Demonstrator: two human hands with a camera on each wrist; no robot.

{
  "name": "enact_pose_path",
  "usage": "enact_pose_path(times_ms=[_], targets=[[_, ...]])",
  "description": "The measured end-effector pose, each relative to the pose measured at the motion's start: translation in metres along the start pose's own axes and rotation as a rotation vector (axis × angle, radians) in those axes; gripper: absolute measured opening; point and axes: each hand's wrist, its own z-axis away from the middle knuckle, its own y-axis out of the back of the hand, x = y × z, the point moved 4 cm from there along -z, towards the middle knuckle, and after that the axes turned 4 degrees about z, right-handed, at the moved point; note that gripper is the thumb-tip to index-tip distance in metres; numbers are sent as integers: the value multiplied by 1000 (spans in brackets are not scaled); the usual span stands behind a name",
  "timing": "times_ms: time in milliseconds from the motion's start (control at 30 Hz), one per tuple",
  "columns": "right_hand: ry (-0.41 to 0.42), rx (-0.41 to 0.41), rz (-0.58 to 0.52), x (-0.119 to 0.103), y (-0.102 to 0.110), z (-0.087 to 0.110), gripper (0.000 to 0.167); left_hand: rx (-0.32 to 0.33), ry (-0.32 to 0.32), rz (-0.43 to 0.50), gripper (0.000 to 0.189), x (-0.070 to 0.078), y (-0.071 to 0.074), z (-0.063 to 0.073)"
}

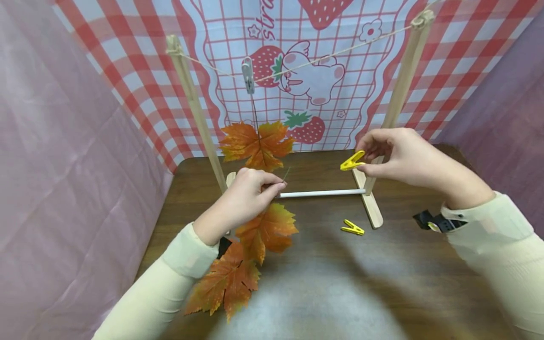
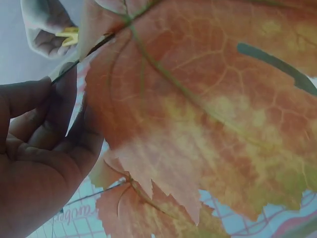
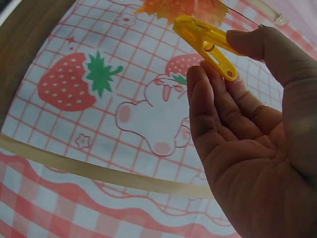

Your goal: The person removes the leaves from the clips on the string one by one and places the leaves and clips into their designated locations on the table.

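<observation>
My left hand [image 1: 255,189] pinches the thin stem of an orange artificial maple leaf [image 1: 267,231], which hangs below the fingers. In the left wrist view this leaf [image 2: 198,119] fills much of the picture, its dark stem between thumb and fingers. My right hand [image 1: 395,153] holds a yellow clothespin [image 1: 352,161] between thumb and fingertips, near the right post. The right wrist view shows the clothespin [image 3: 208,47] gripped by one end. Another maple leaf [image 1: 257,144] hangs by its stem from a clear clothespin [image 1: 248,75] on the string [image 1: 335,50].
The string runs between two wooden posts [image 1: 197,113] joined low down by a white rod [image 1: 323,193]. A second yellow clothespin [image 1: 352,227] lies on the brown table [image 1: 314,283]. At the front left lies another leaf [image 1: 229,278]. A strawberry-print cloth [image 1: 229,28] stands behind.
</observation>
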Motion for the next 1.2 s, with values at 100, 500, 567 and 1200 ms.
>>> enact_pose_path(times_ms=[100, 500, 567, 1200], targets=[[-28, -17, 1, 5, -7, 4, 28, -21, 21, -17, 17, -3, 2, 3], [-49, -93, -14, 31, -34, 16, 33, -101, 56, -66, 18, -22, 4, 19], [-46, -103, -25, 36, -40, 19, 32, -123, 77, -51, 19, -26, 4, 21], [-59, -174, -125, 66, -85, 35, 26, -249, 153, -101, 14, -67, -13, 43]])
